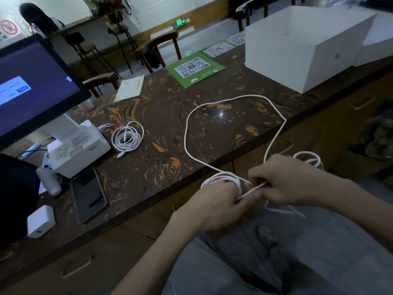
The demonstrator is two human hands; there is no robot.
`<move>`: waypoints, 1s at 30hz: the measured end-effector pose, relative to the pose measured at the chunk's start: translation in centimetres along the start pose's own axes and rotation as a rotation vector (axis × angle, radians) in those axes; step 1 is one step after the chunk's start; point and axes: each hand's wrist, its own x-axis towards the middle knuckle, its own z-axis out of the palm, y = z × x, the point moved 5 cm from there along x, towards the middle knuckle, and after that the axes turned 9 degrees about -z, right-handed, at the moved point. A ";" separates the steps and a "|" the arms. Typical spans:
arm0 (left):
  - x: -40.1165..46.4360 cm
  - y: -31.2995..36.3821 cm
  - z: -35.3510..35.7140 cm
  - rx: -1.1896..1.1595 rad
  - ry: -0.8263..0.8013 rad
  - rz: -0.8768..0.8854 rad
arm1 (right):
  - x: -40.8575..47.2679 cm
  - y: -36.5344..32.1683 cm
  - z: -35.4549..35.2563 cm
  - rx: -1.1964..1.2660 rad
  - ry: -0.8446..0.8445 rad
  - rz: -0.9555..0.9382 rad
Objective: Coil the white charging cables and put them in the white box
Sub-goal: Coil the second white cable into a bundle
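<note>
coiling white cable (187,133), both hands

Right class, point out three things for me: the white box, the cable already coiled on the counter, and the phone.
white box (282,60), head view, on its front left wall.
coiled cable (136,143), head view, on the loops' right side.
phone (88,194), head view, middle of its dark screen.

Wall: white brick (63,7), dimly lit.
Ledge: long wooden shelf (85,21) along wall, black stools (87,47) beneath.
Chairs: dark wooden chairs (161,45) behind counter.
Counter: brown marbled top (161,124), orange streaks, glare spot.
Sign: green exit sign (180,23), glowing.
</note>
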 end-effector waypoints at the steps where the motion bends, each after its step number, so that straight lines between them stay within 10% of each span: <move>1: -0.1 0.1 0.0 -0.024 -0.015 0.010 | -0.1 0.0 -0.3 -0.056 0.073 -0.033; 6: -1.0 1.1 -0.6 -0.491 -0.176 0.101 | -0.4 0.4 -1.1 -0.284 0.365 -0.140; 11: -1.9 3.0 -0.7 -1.469 -0.493 0.088 | -0.3 -0.1 -1.5 -0.267 0.604 -0.114; 16: -0.7 2.4 -1.8 -2.211 -0.304 0.093 | -0.9 -2.1 -1.8 -0.120 1.001 0.023; 23: 0.6 1.4 -3.4 -2.468 -0.014 0.080 | 0.1 -4.0 3.9 1.122 0.769 0.072; 30: 1.5 0.8 -4.0 -2.580 0.207 0.017 | 1.0 -4.1 4.2 1.100 0.771 0.080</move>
